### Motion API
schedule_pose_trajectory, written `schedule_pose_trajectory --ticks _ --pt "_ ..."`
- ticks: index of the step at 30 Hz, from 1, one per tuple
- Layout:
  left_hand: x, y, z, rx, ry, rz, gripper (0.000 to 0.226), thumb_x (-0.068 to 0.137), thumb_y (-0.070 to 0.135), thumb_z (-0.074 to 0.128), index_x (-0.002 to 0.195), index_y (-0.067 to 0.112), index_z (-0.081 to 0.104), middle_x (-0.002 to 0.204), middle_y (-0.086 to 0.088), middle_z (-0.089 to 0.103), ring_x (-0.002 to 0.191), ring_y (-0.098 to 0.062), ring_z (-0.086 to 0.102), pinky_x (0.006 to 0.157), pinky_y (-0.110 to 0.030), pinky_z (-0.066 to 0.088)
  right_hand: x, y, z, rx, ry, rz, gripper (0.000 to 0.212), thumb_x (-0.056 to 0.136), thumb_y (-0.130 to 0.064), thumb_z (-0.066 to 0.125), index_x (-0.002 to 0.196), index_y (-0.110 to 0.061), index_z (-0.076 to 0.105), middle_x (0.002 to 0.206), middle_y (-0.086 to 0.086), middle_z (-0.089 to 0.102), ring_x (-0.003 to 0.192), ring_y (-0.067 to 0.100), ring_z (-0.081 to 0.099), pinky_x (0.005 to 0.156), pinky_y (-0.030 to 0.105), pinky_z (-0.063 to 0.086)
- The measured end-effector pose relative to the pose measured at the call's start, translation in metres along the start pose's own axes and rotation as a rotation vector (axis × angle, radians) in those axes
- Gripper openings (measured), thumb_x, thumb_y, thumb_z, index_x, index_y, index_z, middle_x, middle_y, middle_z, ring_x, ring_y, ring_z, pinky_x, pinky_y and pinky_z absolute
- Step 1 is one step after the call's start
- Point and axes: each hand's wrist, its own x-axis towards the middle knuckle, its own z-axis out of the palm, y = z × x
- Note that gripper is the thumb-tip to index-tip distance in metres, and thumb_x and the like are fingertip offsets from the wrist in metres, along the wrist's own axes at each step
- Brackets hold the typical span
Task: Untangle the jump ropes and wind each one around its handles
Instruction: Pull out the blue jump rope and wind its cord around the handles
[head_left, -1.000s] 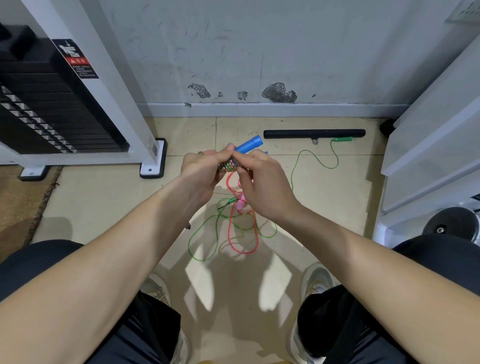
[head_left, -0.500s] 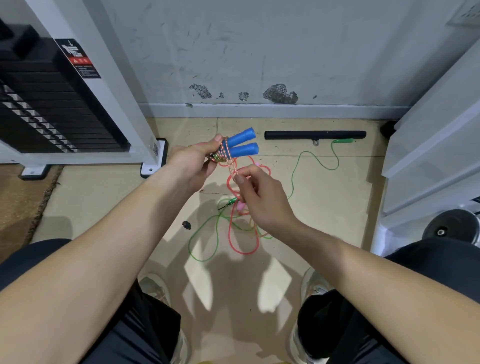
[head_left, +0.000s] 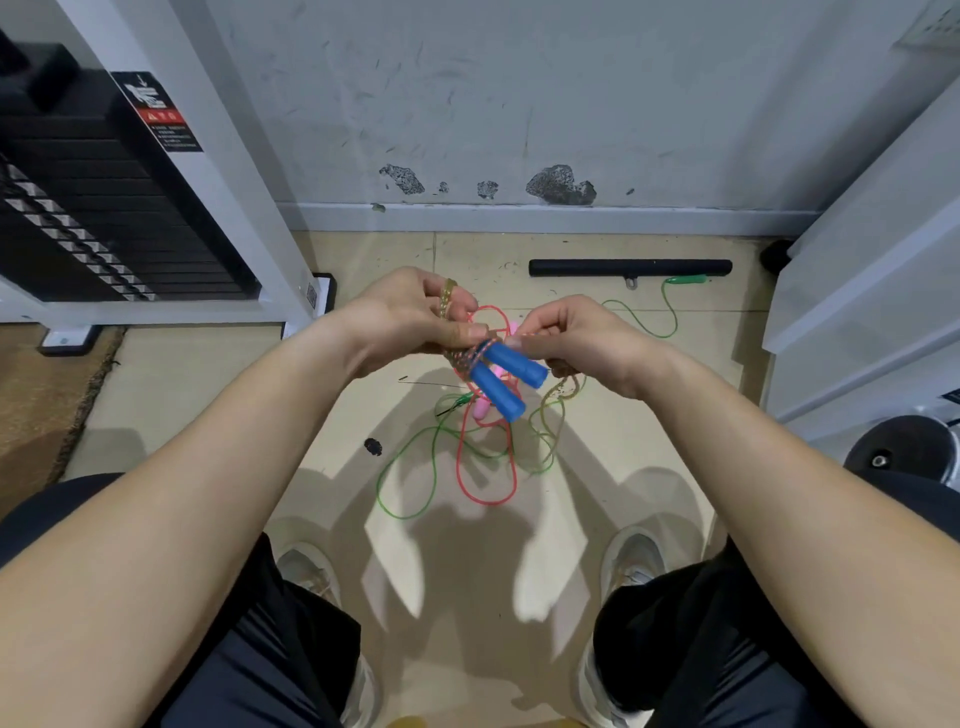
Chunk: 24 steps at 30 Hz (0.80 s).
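Our left hand (head_left: 410, 319) is curled round the top of the two blue handles (head_left: 506, 382), which point down toward us. Right hand (head_left: 584, 340) pinches the braided rope (head_left: 470, 358) just beside them. Green rope (head_left: 381, 483) and red rope (head_left: 488, 502) lie tangled on the floor (head_left: 208, 395) underneath.

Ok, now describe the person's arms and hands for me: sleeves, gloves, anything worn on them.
The left forearm and right forearm are bare right to the picture's edge: no sleeves show. The left hand and right hand are bare too, with no gloves. No watch, band or bracelet sits at either wrist. Whether any of the fingers carries a ring cannot be told.
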Motion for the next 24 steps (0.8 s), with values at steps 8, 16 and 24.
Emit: schedule_pose_trajectory --ticks 8,16,24 --pt "0.019 -0.018 0.016 0.292 0.532 0.260 0.049 0.073 0.011 0.088 0.112 0.009 0.058 0.081 0.009 0.054 0.068 -0.002 0.054 0.053 -0.006 0.042 -0.007 -0.018 0.037 0.160 0.308 -0.016 0.022 0.096 -0.008 0.051 0.089 -0.008 0.072 0.077 0.015 0.069 0.054 0.009 0.056 0.060 0.033 0.051" --pt "0.032 -0.030 0.026 -0.235 0.671 0.135 0.044 0.078 0.010 0.085 0.110 0.009 0.056 0.084 0.006 0.055 0.080 -0.014 0.060 0.074 -0.019 0.052 -0.020 -0.009 0.080 0.146 0.461 -0.177 0.013 0.101 -0.018 0.049 0.109 -0.025 0.055 0.087 -0.003 0.069 0.056 0.013 0.062 0.067 0.055 0.058" --pt "0.033 -0.034 0.021 -0.525 0.437 -0.017 0.033 0.083 0.013 0.080 0.102 -0.004 0.058 0.094 -0.013 0.057 0.069 -0.017 0.062 0.065 -0.022 0.053 -0.021 -0.008 0.078 -0.205 0.486 -0.394 0.028 0.104 -0.018 0.044 0.116 -0.018 0.069 0.084 -0.013 0.057 0.071 0.025 0.064 0.076 0.047 0.055"
